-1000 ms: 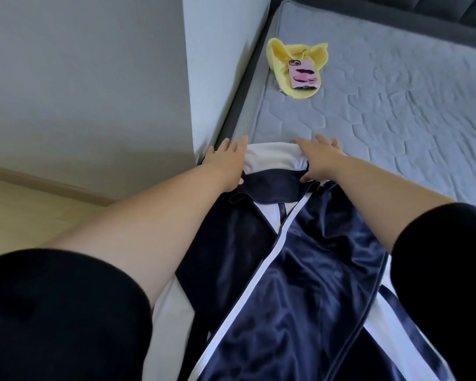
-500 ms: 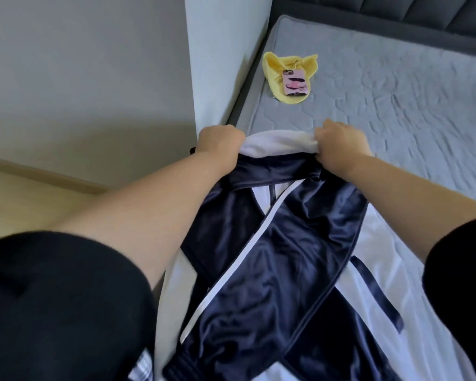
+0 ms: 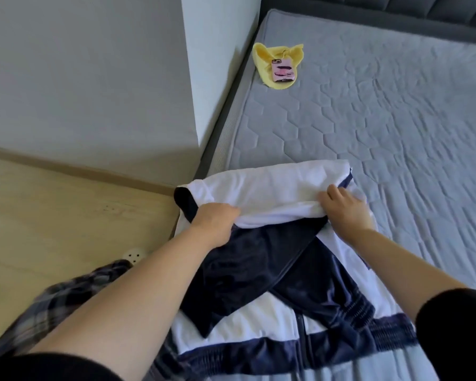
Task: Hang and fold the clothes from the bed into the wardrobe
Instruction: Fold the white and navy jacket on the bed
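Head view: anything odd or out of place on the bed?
Yes: a pink-cased phone lies on a crumpled yellow cloth near the grey quilted mattress edge, apart from the navy-and-white jacket both hands fold. It isn't clothing. No damage visible.

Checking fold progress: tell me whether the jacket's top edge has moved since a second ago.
Yes. Both hands have pulled the jacket top toward the person, away from the phone.

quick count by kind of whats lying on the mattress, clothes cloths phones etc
jackets: 1, the navy and white jacket, gripped by the left hand and right hand
cloths: 1, the yellow cloth
phones: 1, the pink phone, lying on that cloth
total: 3
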### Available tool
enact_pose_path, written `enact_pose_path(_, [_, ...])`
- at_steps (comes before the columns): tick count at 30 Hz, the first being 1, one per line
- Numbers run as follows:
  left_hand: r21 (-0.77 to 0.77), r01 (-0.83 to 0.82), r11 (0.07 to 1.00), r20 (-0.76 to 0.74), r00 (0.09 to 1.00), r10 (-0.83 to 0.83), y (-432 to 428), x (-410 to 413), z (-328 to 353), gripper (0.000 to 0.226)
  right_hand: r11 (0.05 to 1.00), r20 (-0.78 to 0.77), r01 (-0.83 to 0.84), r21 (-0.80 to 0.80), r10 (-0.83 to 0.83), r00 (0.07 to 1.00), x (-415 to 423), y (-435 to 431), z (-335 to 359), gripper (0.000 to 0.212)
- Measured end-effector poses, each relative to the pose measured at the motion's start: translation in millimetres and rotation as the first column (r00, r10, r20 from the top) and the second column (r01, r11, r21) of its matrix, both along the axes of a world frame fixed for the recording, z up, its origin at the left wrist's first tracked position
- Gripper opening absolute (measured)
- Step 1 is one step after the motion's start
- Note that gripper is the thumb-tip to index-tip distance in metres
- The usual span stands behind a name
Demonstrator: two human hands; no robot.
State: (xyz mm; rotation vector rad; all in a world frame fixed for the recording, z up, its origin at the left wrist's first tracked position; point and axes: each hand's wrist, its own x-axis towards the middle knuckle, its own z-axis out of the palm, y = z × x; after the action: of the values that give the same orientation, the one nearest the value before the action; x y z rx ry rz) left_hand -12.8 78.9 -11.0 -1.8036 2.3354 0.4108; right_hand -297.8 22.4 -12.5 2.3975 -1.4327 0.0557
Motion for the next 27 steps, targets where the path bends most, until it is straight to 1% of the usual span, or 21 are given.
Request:
enact_pose_path(1, [0.112, -0.033, 0.993, -0.049, 0.998, 0.039, 0, 0, 0, 0.017, 0.989, -0.057, 0.086, 0.118, -0.080, 0.995, -5, 3, -7, 0.025])
enact_pose_path(2, [0.188, -0.078, 0.979, -0.106, 0.989, 0.099, 0, 0, 1, 0.026, 0.960, -0.102, 0.153, 0.233, -0.132, 0.986, -8, 6, -11, 0.028])
enact_pose_path(3, [0.199, -0.128, 0.972, -0.165, 0.973, 0.161, -2, -1, 3, 0.033, 0.927, -0.110, 0.187, 0.324, -0.159, 0.981, -9, 7, -12, 0.029])
enact_pose_path(4, [0.126, -0.183, 0.975, -0.223, 0.953, 0.207, -5, -3, 4, 0.038, 0.894, -0.089, 0.212, 0.396, -0.192, 0.977, -8, 8, -10, 0.026])
enact_pose_path(5, [-0.022, -0.238, 0.971, -0.263, 0.938, 0.224, -8, -5, 5, 0.038, 0.871, -0.039, 0.232, 0.433, -0.239, 0.970, -4, 8, -5, 0.021])
enact_pose_path(6, [-0.194, -0.282, 0.940, -0.294, 0.930, 0.219, -12, -9, 6, 0.033, 0.870, 0.016, 0.253, 0.422, -0.286, 0.958, 0, 8, 1, 0.016])
enact_pose_path(7, [-0.325, -0.301, 0.897, -0.306, 0.930, 0.201, -16, -14, 6, 0.024, 0.898, 0.090, 0.259, 0.356, -0.309, 0.947, 6, 5, 7, 0.018])
enact_pose_path(8, [-0.380, -0.292, 0.878, -0.297, 0.937, 0.184, -21, -19, 4, 0.023, 0.943, 0.180, 0.242, 0.230, -0.286, 0.941, 12, 3, 11, 0.028])
enact_pose_path(9, [-0.371, -0.256, 0.893, -0.257, 0.952, 0.166, -26, -26, 2, 0.037, 0.977, 0.277, 0.193, 0.089, -0.210, 0.938, 22, 1, 15, 0.038])
enact_pose_path(10, [-0.322, -0.207, 0.924, -0.204, 0.968, 0.146, -29, -32, -2, 0.051, 0.991, 0.356, 0.123, -0.045, -0.099, 0.929, 35, 0, 16, 0.043])
enact_pose_path(11, [-0.271, -0.175, 0.947, -0.165, 0.977, 0.134, -29, -38, -7, 0.059, 0.992, 0.385, 0.077, -0.105, -0.031, 0.922, 49, -2, 16, 0.044])
enact_pose_path(12, [-0.228, -0.152, 0.962, -0.135, 0.983, 0.123, -28, -42, -15, 0.064, 0.999, 0.349, 0.037, -0.037, -0.022, 0.937, 63, -4, 14, 0.044])
enact_pose_path(14, [-0.154, -0.130, 0.980, -0.102, 0.988, 0.115, -19, -39, -36, 0.068, 0.975, 0.147, 0.028, 0.221, -0.062, 0.987, 72, -10, -7, 0.054])
enact_pose_path(15, [-0.120, -0.122, 0.985, -0.079, 0.990, 0.113, -13, -32, -47, 0.070, 0.945, 0.075, 0.077, 0.318, -0.106, 0.992, 66, -12, -23, 0.058])
enact_pose_path(16, [-0.100, -0.115, 0.988, -0.053, 0.993, 0.110, -8, -25, -57, 0.071, 0.912, 0.049, 0.155, 0.380, -0.188, 0.981, 53, -13, -38, 0.059])
enact_pose_path(17, [-0.094, -0.111, 0.989, -0.042, 0.993, 0.107, -5, -18, -64, 0.072, 0.876, 0.068, 0.247, 0.415, -0.300, 0.952, 38, -13, -50, 0.060])
enact_pose_path(19, [-0.106, -0.119, 0.987, -0.059, 0.992, 0.113, -2, -10, -71, 0.073, 0.802, 0.149, 0.394, 0.450, -0.502, 0.852, 11, -9, -63, 0.062])
enact_pose_path(20, [-0.115, -0.133, 0.984, -0.084, 0.989, 0.124, -1, -10, -73, 0.072, 0.776, 0.176, 0.425, 0.466, -0.552, 0.815, 3, -8, -67, 0.064])
enact_pose_path(22, [-0.135, -0.175, 0.975, -0.152, 0.976, 0.154, -1, -12, -72, 0.070, 0.761, 0.189, 0.429, 0.487, -0.571, 0.799, 0, -7, -69, 0.064])
enact_pose_path(25, [-0.167, -0.287, 0.943, -0.282, 0.931, 0.233, -12, -13, -61, 0.062, 0.740, 0.141, 0.478, 0.474, -0.599, 0.788, 11, -12, -61, 0.062])
enact_pose_path(27, [-0.204, -0.300, 0.932, -0.287, 0.928, 0.236, -32, -8, -49, 0.060, 0.727, 0.067, 0.553, 0.407, -0.628, 0.775, 23, -20, -48, 0.061])
